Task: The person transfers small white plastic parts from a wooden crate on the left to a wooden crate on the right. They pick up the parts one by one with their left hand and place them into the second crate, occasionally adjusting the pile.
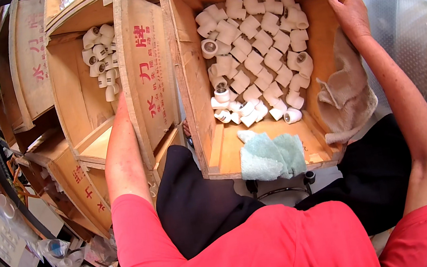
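Note:
A large wooden crate [219, 157] stands in front of me, with many white elbow pipe fittings [255, 62] packed in rows on its floor. My right hand [354, 14] grips the crate's right wall near the far corner, thumb inside and the other fingers hidden outside. My left forearm reaches up to a second wooden crate [79, 92] on the left, where more white fittings [100, 56] lie in a cluster. The left hand's fingers are hidden near that cluster and the crate's wall, so their grip cannot be made out.
A green cloth [272, 155] hangs over the near rim of the large crate, and a brown cloth [347, 95] drapes its right wall. More wooden crates [31, 61] are stacked at the left. Bubble wrap [409, 29] lies at the right. Bagged parts [72, 257] sit at the lower left.

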### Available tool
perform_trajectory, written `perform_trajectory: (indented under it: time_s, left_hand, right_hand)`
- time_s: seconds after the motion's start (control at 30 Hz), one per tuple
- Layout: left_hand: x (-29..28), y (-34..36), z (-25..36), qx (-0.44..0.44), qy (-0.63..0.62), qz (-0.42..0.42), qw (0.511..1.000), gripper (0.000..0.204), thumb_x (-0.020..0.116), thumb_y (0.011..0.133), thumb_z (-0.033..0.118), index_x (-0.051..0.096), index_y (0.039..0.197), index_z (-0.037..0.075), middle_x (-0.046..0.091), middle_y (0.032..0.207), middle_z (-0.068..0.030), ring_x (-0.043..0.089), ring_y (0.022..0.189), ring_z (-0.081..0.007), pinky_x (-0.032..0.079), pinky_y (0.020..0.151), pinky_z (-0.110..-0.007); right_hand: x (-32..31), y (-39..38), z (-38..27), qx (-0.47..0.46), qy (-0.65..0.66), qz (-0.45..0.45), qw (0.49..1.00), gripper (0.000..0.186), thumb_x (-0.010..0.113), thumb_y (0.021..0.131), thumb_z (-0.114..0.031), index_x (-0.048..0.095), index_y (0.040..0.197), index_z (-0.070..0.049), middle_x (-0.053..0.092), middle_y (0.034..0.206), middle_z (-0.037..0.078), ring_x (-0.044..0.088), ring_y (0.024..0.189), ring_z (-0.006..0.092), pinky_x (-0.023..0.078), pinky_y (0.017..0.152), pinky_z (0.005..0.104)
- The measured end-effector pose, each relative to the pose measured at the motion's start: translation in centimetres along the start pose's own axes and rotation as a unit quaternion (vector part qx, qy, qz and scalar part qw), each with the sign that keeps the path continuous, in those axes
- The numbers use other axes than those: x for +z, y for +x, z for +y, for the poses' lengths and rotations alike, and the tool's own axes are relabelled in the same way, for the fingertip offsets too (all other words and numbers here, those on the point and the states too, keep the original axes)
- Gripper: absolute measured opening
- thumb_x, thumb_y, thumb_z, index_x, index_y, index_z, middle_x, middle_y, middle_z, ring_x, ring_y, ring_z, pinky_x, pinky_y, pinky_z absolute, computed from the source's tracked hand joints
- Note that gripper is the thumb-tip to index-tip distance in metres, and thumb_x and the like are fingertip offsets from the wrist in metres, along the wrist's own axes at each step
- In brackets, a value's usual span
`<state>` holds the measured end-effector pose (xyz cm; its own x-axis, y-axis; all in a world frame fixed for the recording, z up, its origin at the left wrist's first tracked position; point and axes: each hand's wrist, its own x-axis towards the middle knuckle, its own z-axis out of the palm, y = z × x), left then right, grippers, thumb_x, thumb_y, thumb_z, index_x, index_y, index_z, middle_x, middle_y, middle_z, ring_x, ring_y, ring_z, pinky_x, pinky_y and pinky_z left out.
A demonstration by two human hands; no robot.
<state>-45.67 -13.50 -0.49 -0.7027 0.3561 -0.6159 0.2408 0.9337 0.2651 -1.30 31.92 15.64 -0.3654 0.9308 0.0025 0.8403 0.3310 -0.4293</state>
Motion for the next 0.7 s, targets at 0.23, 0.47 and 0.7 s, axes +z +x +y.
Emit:
perform_trajectory:
  time_s: [0.23, 0.47, 0.7]
  left_hand:
    - [-0.6, 1.1, 0.9, 0.017, -0.060, 0.007, 0.998, 0.048, 0.068, 0.083, 0.031, 0.055, 0.120, 0.005, 0.064, 0.106, -0.0120, 0.062, 0.095, -0.0213, 0.052, 0.076, -0.035]
    - [-7.1, -0.7, 5.0, 0.045, -0.360, 0.105, 0.926, 0.046, 0.069, 0.082, 0.031, 0.054, 0.117, 0.006, 0.064, 0.102, -0.0113, 0.063, 0.089, -0.0197, 0.054, 0.070, -0.035]
    - [-15.6, -12.0, 17.1, 0.287, -0.424, 0.119, 0.850, 0.046, 0.065, 0.079, 0.020, 0.051, 0.120, 0.003, 0.060, 0.110, -0.0136, 0.064, 0.092, -0.0209, 0.056, 0.081, -0.032]
  right_hand:
    - [0.0, 0.0, 0.2, -0.014, -0.001, 0.016, 1.000, 0.060, 0.061, 0.080, -0.028, 0.038, 0.131, -0.007, 0.063, 0.109, 0.025, 0.059, 0.104, 0.0424, 0.045, 0.091, 0.0459]
    - [0.1, 0.0, -0.1, 0.019, -0.011, -0.002, 1.000, 0.060, 0.062, 0.080, -0.028, 0.040, 0.133, -0.008, 0.062, 0.115, 0.021, 0.058, 0.108, 0.0382, 0.044, 0.094, 0.0411]
    - [-0.1, 0.1, 0.6, -0.010, 0.001, 0.021, 1.000, 0.059, 0.062, 0.080, -0.028, 0.041, 0.132, -0.008, 0.061, 0.116, 0.022, 0.058, 0.108, 0.0388, 0.045, 0.094, 0.0412]
